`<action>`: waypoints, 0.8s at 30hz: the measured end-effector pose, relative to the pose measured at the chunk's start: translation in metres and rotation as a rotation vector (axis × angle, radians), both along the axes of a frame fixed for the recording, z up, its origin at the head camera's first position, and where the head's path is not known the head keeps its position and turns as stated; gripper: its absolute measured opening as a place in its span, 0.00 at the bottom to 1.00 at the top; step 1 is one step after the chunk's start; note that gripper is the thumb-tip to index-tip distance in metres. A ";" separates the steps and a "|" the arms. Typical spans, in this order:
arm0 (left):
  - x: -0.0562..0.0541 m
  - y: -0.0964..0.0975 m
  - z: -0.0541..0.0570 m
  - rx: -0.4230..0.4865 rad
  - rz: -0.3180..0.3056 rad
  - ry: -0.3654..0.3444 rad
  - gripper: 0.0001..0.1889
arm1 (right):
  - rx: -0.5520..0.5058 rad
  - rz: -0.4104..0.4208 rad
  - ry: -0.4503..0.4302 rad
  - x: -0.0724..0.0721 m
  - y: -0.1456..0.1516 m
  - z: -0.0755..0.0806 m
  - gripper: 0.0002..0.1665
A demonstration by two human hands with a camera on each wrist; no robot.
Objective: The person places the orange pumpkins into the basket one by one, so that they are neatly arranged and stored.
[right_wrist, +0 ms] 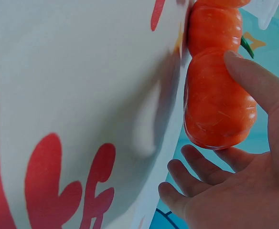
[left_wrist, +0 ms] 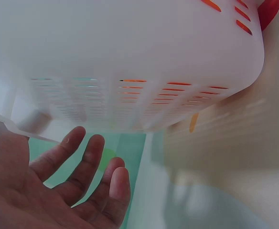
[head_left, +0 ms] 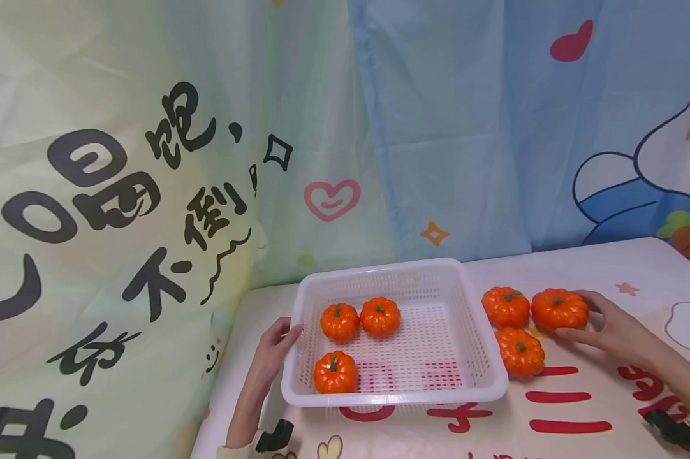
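Observation:
A white plastic basket with slotted walls holds three small orange pumpkins, one of them a pumpkin at its front left. My left hand holds the basket's left rim. In the left wrist view its thumb shows dimly through the rim, while the other fingers spread outside the wall. To the right of the basket, my right hand grips an orange pumpkin from its right side, thumb on one side and fingers on the other. Two more pumpkins stand between it and the basket: a rear pumpkin and a front pumpkin.
The table is covered by a pale cloth with red lettering and cartoon prints. Behind it hangs a blue printed curtain, and a yellow-green one with black characters closes the left side.

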State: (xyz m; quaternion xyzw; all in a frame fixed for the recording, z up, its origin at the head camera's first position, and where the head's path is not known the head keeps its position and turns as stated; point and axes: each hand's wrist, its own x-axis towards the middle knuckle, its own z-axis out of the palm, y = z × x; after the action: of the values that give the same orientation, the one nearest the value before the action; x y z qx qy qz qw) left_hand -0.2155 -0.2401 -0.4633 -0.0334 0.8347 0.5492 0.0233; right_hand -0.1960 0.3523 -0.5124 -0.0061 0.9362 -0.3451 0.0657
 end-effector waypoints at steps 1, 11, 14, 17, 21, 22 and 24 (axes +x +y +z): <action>0.002 0.001 0.004 0.006 -0.004 0.002 0.18 | 0.002 -0.002 -0.002 0.000 0.000 0.000 0.62; 0.010 0.004 0.017 0.033 -0.020 0.012 0.16 | -0.037 0.001 -0.037 0.003 -0.002 0.013 0.60; 0.010 0.004 0.017 0.038 -0.023 0.013 0.16 | -0.061 -0.005 -0.045 0.004 -0.003 0.018 0.59; 0.010 0.005 0.018 0.044 -0.022 0.013 0.16 | -0.080 0.001 -0.037 0.005 -0.005 0.022 0.58; 0.011 0.005 0.019 0.043 -0.025 0.012 0.16 | -0.103 0.024 -0.004 0.006 -0.008 0.028 0.55; 0.011 0.004 0.019 0.043 -0.026 0.011 0.16 | -0.109 0.027 0.002 0.006 -0.010 0.030 0.55; 0.011 0.004 0.019 0.042 -0.029 0.008 0.17 | -0.130 0.033 0.009 0.007 -0.014 0.033 0.54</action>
State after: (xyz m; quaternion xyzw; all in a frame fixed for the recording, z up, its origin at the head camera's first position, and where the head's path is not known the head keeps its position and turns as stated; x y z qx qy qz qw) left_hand -0.2044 -0.2361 -0.4440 -0.0184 0.8234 0.5664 0.0285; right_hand -0.1894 0.3383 -0.4789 -0.0274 0.9120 -0.4039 0.0665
